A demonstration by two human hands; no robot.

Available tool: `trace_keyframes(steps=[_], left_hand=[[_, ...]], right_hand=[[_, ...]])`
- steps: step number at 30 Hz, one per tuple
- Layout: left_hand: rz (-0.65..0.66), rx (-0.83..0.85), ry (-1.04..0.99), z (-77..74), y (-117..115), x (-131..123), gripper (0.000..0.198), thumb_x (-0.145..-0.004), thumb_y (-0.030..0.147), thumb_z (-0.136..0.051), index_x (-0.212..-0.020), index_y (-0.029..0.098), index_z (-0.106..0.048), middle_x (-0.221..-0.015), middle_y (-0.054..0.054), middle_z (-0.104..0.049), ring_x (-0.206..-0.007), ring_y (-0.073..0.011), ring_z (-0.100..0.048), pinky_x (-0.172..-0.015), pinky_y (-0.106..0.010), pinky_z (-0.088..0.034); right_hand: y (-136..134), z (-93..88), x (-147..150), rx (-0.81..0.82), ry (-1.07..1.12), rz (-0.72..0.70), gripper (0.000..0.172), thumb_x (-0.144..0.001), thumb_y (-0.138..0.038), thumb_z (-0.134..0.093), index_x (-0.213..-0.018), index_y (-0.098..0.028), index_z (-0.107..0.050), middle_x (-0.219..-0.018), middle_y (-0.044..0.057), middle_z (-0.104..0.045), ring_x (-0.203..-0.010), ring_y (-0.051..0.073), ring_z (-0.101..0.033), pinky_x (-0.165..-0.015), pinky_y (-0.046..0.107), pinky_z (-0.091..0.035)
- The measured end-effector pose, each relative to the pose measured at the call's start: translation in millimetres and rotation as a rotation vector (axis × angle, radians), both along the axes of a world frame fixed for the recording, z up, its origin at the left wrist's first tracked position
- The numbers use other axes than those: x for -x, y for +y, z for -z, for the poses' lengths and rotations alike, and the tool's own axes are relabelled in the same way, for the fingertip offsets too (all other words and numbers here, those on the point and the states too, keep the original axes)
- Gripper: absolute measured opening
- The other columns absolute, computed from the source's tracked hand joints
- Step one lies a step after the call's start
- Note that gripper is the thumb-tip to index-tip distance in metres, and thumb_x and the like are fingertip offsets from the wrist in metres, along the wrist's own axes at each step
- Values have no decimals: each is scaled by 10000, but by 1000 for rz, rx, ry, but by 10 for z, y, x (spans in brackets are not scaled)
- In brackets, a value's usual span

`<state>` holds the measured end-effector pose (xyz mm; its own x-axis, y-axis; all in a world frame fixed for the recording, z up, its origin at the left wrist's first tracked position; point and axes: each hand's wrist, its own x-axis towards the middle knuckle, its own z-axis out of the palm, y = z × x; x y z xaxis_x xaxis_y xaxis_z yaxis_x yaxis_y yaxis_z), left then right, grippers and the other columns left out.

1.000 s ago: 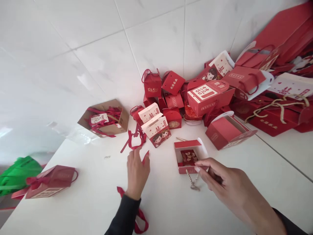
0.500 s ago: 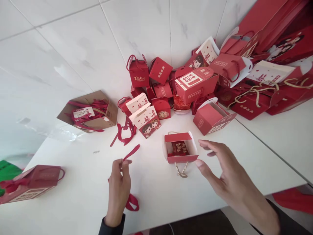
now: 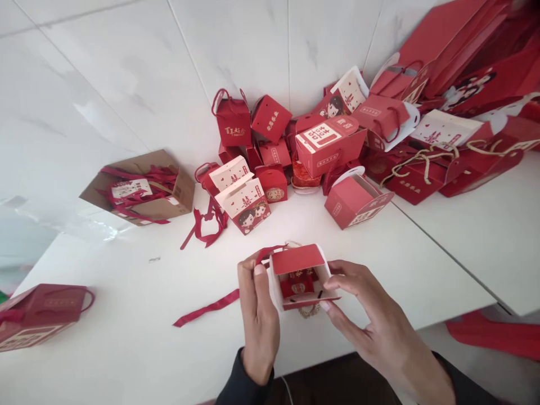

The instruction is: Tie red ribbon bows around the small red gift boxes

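Note:
An open red gift box [image 3: 297,260] with white inner walls and cord handles is between my hands over the table's front part. Small red packets [image 3: 297,286] lie inside it. My left hand [image 3: 258,309] is closed around a dark red ribbon [image 3: 208,309], its fingers against the box's left side. One ribbon end trails left across the table; another part runs behind the box. My right hand [image 3: 367,306] grips the box's right side, thumb at the front flap and fingers at the right edge.
Against the tiled wall stands a pile of red gift boxes [image 3: 331,143]. A cardboard box [image 3: 184,188] of ribbons sits left of it, with a loose ribbon [image 3: 215,228] nearby. Another red box [image 3: 63,306] stands far left. A seam [image 3: 447,253] crosses the white table at right.
My left hand has moved right with the ribbon to the box's left side. My right hand has closed on its right side, and the box has shifted nearer and tilted.

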<state>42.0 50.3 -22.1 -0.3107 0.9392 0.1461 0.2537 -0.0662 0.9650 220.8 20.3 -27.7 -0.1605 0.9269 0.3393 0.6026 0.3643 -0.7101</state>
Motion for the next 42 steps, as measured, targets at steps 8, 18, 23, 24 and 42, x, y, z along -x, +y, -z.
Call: trace_keyframes(steps=[8,18,23,24,42], left_hand=[[-232,-40,2,-6,-317,1,235,-1046,350,-434,-972,225,-619,-1036,-34,-680,-951,-178,-616,-821,-291,-489],[-95,10,-123,46,-243,2,217,-1058,374,-428,-948,233,-551,-968,-21,-662,-898,-165,-606,-796,-290,-490],[-126,79,-166,60,-194,44,269,-1054,428,-426,-877,237,-494,-858,3,-588,-731,-138,-515,-683,-268,-452],[-122,92,-182,61,-188,54,276,-1054,442,-423,-878,239,-486,-855,5,-581,-720,-136,-507,-687,-273,-448],[-16,-106,224,78,-134,27,113,-1051,291,-424,-1005,236,-511,-962,-34,-587,-846,-166,-557,-765,-302,-463]], right_hand=[[-257,-68,-24,-11,-86,-120,217,-1002,-159,-528,-1164,-294,-579,-1298,88,-483,-1175,214,-603,-933,331,-574],[-85,-202,76,121,-180,-5,311,-1058,-411,-488,-1344,-296,-528,-1059,54,-635,-795,184,-711,-662,319,-604],[8,-295,118,87,-343,7,405,-1070,-446,-404,-1406,-254,-520,-966,57,-730,-653,189,-722,-523,299,-556],[26,-308,123,80,-380,-3,427,-1070,-437,-392,-1434,-245,-508,-963,59,-750,-638,194,-727,-507,301,-547],[174,-232,105,31,-631,20,434,-1046,-328,-427,-1464,-219,-467,-813,4,-791,-447,203,-686,-406,298,-415]])
